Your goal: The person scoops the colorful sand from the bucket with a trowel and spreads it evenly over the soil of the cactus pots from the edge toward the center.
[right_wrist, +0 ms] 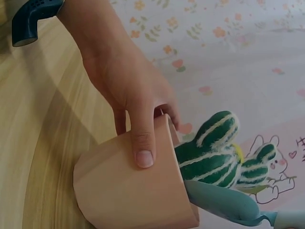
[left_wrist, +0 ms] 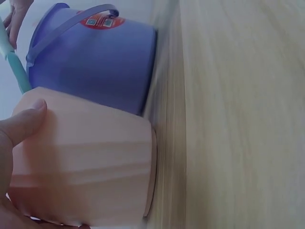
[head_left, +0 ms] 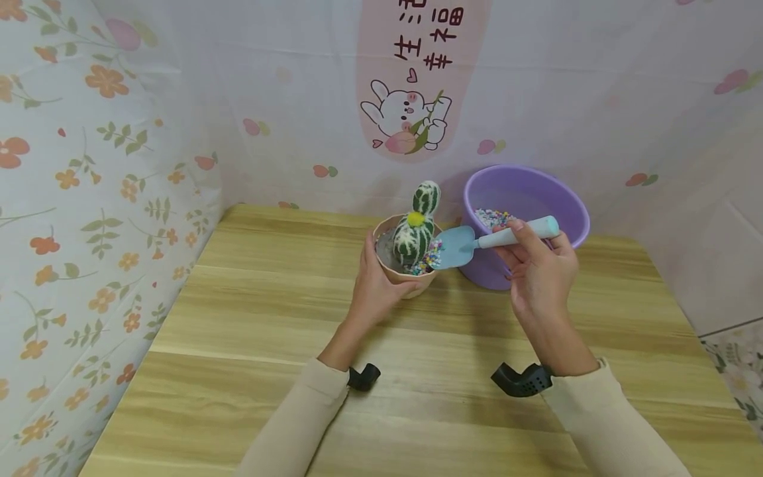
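My left hand [head_left: 377, 281] grips the rim and side of a peach flower pot [right_wrist: 128, 181] standing on the table. A green cactus [head_left: 412, 238] with white fuzzy stripes and a yellow flower rises from it. Grey filling shows on the pot's left side, while colourful pebbles [head_left: 422, 266] lie on the right by the cactus base. My right hand [head_left: 544, 271] holds a small light-blue shovel [head_left: 456, 246] by its pale handle. The blade tip reaches over the pot's right rim, with pebbles right at its edge.
A purple bucket [head_left: 530, 182] stands just right of the pot, colourful pebbles [head_left: 493, 217] inside; its handle [left_wrist: 71, 31] hangs on the near side. Behind the wooden table [head_left: 256, 318] hangs a patterned cloth [head_left: 286, 86]. Black wrist cameras [head_left: 523, 381] sit at both cuffs.
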A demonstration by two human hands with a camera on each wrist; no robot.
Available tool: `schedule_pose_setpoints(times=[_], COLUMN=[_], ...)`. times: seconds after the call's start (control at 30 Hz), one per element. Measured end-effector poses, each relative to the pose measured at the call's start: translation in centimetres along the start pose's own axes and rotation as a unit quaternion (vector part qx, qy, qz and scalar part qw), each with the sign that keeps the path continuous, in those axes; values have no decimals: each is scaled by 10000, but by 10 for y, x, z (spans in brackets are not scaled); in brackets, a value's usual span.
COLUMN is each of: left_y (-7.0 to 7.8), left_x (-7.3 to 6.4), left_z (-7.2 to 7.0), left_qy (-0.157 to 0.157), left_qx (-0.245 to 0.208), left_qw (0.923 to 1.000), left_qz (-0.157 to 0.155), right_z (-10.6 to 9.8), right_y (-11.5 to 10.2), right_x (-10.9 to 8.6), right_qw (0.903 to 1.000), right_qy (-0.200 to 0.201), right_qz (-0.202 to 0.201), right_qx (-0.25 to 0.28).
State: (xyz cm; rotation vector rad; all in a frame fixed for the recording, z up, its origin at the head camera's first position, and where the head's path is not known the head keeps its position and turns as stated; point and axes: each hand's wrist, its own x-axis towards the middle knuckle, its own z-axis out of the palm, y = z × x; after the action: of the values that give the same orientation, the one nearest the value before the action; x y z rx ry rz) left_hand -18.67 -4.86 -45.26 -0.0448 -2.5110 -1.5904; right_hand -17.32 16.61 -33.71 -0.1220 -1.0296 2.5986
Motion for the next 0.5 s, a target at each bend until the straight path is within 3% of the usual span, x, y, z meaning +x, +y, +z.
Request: schedule_pose_setpoints(times=[0.5], left_y=[5], left_x=[-4], left_z=[11], left_qy=[589], left_qx=[284], left_qw=[9974], left_qz=[308], right_z=[5], right_y=[-1], right_x=[-3], right_qw=[9998], right_qy=[-104], right_qz=[-111], right_qx=[-110])
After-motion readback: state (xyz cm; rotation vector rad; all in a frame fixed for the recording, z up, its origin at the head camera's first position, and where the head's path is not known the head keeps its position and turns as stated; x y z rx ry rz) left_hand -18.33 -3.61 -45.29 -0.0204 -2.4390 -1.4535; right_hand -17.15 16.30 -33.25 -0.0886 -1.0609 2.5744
